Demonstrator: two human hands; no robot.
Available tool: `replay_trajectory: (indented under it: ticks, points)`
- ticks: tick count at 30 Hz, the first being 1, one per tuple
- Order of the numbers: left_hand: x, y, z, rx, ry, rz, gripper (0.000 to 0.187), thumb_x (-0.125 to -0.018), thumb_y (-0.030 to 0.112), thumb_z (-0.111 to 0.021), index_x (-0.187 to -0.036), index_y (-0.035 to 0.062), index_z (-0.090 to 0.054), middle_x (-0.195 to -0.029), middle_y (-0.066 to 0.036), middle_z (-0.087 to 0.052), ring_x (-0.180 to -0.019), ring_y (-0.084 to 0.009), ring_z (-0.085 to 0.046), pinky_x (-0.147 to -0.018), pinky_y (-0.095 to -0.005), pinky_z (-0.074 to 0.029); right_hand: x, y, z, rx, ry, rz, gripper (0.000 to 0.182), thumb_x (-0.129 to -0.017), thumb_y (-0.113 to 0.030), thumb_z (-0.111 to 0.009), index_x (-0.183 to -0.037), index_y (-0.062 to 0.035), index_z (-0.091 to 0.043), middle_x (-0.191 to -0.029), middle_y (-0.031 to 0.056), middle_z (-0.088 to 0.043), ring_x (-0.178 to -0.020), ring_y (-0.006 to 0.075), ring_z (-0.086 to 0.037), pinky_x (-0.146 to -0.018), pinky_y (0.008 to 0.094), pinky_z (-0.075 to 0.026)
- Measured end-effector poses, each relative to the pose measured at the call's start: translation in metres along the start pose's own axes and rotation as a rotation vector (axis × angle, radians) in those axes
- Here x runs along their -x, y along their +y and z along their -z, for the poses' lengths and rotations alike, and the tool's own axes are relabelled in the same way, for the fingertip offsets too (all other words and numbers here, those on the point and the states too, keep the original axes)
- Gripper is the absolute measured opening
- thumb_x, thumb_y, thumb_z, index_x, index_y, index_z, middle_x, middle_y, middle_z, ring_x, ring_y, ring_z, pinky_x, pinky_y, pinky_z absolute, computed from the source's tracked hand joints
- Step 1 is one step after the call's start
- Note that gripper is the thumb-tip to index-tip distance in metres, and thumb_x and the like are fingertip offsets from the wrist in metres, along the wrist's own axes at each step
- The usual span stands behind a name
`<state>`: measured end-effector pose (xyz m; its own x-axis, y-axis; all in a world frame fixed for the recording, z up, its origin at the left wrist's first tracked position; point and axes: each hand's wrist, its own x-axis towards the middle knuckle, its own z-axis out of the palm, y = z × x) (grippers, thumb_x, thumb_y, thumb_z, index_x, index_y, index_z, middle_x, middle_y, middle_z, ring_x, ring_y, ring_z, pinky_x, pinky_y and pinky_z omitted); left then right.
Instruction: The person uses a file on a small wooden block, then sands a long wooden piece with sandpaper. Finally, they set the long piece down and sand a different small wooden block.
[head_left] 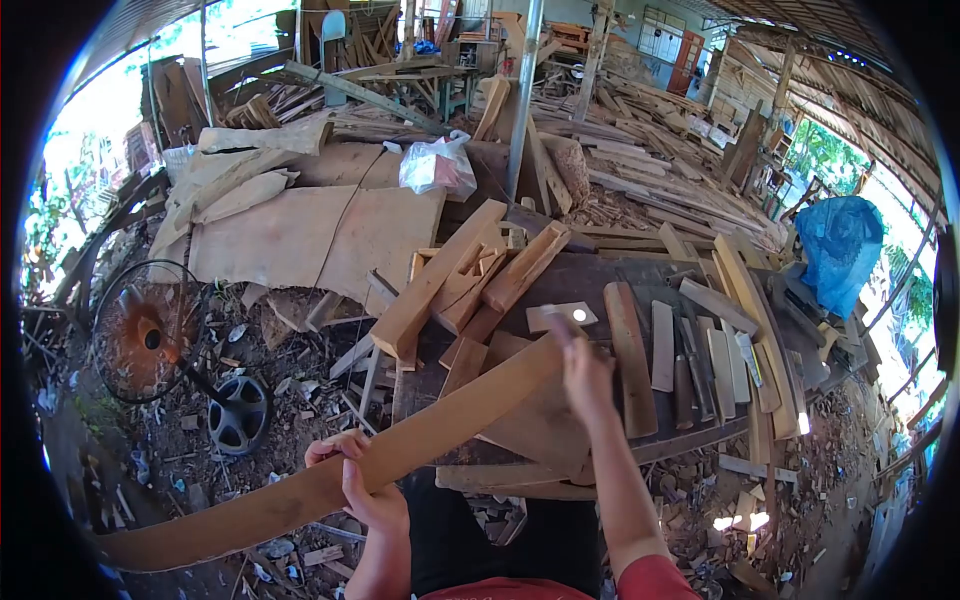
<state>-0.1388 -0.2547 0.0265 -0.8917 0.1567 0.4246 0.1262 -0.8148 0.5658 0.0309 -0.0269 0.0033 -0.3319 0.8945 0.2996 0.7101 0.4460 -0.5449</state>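
Observation:
A long, flat wooden board (440,412) runs slantwise from the lower left up to the workbench (665,450). My left hand (365,485) is closed around its middle, thumb on the near side. At the board's upper right end is my right hand (588,375), with its fingers curled and somewhat blurred. A short dark shape pokes out above that fist, too smeared to name. Beneath the board's far end lies a wide flat wooden piece (535,435) on the bench. A small pale wooden block (568,318) lies just beyond my right hand.
Thick timber blocks (440,280) are piled at the bench's back left. Chisels (695,370) and wood strips lie to the right, near a blue plastic bag (840,250). A fan (150,335) stands left on the scrap-littered ground. Behind are a metal post (525,100) and stacked planks.

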Motion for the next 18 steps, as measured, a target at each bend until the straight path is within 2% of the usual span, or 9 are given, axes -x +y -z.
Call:
replay_trajectory:
  ticks: [2,4,6,9,11,13,14,16,18]
  points:
    - [0.002,0.000,-0.001,0.010,0.034,0.005,0.029,-0.078,0.013,-0.048,-0.103,0.0060,-0.036,-0.081,-0.007,-0.043,-0.079,-0.0181,-0.041,-0.078,-0.0325,-0.034,-0.008,0.008,-0.002,0.031,0.148,-0.074,0.011,-0.090,-0.014,-0.044,-0.092,-0.0060,-0.051,-0.071,0.0094,-0.058,-0.065,0.0303,-0.058,-0.081,0.0565,-0.036]
    - [0.002,-0.001,-0.005,0.019,0.080,0.013,0.030,-0.076,0.012,-0.048,-0.103,0.0046,-0.035,-0.081,-0.008,-0.045,-0.078,-0.0184,-0.042,-0.077,-0.0337,-0.035,0.021,-0.041,0.004,-0.124,-0.131,0.085,0.010,-0.087,-0.014,-0.048,-0.092,-0.0056,-0.050,-0.071,0.0088,-0.057,-0.064,0.0304,-0.057,-0.080,0.0565,-0.036]
    - [0.003,-0.001,-0.006,0.086,0.044,0.004,0.026,-0.080,0.013,-0.048,-0.103,0.0061,-0.037,-0.081,-0.006,-0.041,-0.079,-0.0182,-0.039,-0.079,-0.0316,-0.033,0.071,-0.089,0.013,-0.238,-0.099,0.678,0.010,-0.085,-0.014,-0.052,-0.090,-0.0056,-0.050,-0.070,0.0091,-0.057,-0.062,0.0301,-0.056,-0.079,0.0545,-0.038]
    - [0.002,0.000,-0.007,0.068,0.051,0.006,0.025,-0.080,0.012,-0.048,-0.103,0.0061,-0.037,-0.081,-0.006,-0.042,-0.080,-0.0183,-0.039,-0.080,-0.0319,-0.033,0.079,-0.096,0.023,-0.194,-0.232,0.620,0.012,-0.081,-0.014,-0.055,-0.089,-0.0059,-0.050,-0.069,0.0089,-0.057,-0.065,0.0297,-0.057,-0.084,0.0530,-0.037]
    - [0.003,0.001,-0.002,0.032,0.023,0.005,0.025,-0.080,0.012,-0.048,-0.103,0.0061,-0.037,-0.081,-0.006,-0.042,-0.080,-0.0184,-0.039,-0.080,-0.0319,-0.033,0.033,-0.022,-0.029,-0.305,-0.051,0.143,0.011,-0.086,-0.016,-0.048,-0.092,-0.0063,-0.049,-0.068,0.0123,-0.058,-0.068,0.0298,-0.060,-0.089,0.0533,-0.035]
    - [0.003,0.000,-0.002,0.023,0.012,0.006,0.025,-0.081,0.012,-0.048,-0.102,0.0063,-0.037,-0.080,-0.006,-0.042,-0.080,-0.0184,-0.040,-0.080,-0.0320,-0.033,-0.008,0.017,-0.002,0.044,0.053,0.016,0.016,-0.091,-0.019,-0.039,-0.096,-0.0060,-0.047,-0.072,0.0167,-0.060,-0.073,0.0312,-0.062,-0.082,0.0517,-0.041]
    - [0.004,0.001,0.000,0.027,0.008,0.005,0.025,-0.081,0.012,-0.048,-0.102,0.0063,-0.037,-0.080,-0.006,-0.042,-0.080,-0.0184,-0.040,-0.080,-0.0320,-0.033,-0.021,0.044,-0.004,0.154,0.142,0.069,0.022,-0.094,-0.022,-0.032,-0.095,-0.0050,-0.045,-0.076,0.0202,-0.061,-0.075,0.0323,-0.062,-0.067,0.0460,-0.047]
    - [0.003,-0.001,0.000,0.022,0.012,0.006,0.025,-0.081,0.013,-0.049,-0.102,0.0064,-0.038,-0.080,-0.006,-0.042,-0.080,-0.0181,-0.039,-0.080,-0.0317,-0.033,-0.005,-0.011,0.024,0.052,-0.145,-0.057,0.019,-0.093,-0.020,-0.035,-0.097,-0.0052,-0.046,-0.075,0.0188,-0.061,-0.075,0.0327,-0.062,-0.063,0.0420,-0.048]
    - [0.003,-0.002,-0.004,0.042,0.051,0.014,0.026,-0.081,0.014,-0.049,-0.102,0.0065,-0.038,-0.080,-0.005,-0.041,-0.079,-0.0179,-0.039,-0.079,-0.0315,-0.033,0.043,-0.051,0.000,-0.301,-0.262,0.233,0.018,-0.088,-0.016,-0.044,-0.102,-0.0058,-0.051,-0.075,0.0174,-0.060,-0.074,0.0315,-0.062,-0.065,0.0407,-0.047]
